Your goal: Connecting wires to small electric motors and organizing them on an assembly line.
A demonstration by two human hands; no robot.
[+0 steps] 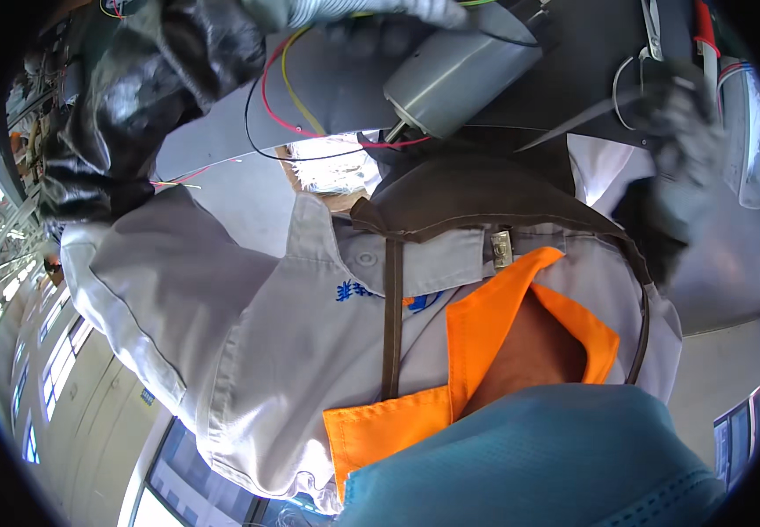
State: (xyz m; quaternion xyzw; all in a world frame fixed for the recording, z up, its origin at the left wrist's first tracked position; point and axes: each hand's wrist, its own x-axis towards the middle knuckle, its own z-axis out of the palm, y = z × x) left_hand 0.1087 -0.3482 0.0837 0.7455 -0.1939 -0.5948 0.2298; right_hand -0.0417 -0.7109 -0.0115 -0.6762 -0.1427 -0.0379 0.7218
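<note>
A grey metal cylinder with a thin shaft, like a small motor (463,75), lies on the dark work surface (564,79). My left hand (419,10), in a grey glove, reaches over its upper side. The picture's top edge cuts this hand off, so its grip is hidden. Red, yellow and black wires (288,83) loop beside the cylinder. To the right, my right hand (683,132), gloved and smeared by motion, appears closed on a thin pale pointed strip (573,121). That strip points left toward the cylinder's shaft end; its kind is unclear.
Metal scissors-like handles (651,31) and a red-handled tool (705,31) lie at the far right. A clear plastic tray (753,145) stands beside them. Below the surface's edge is a cardboard box (290,171) with a shiny lining. My brown apron (476,180) hangs against that edge.
</note>
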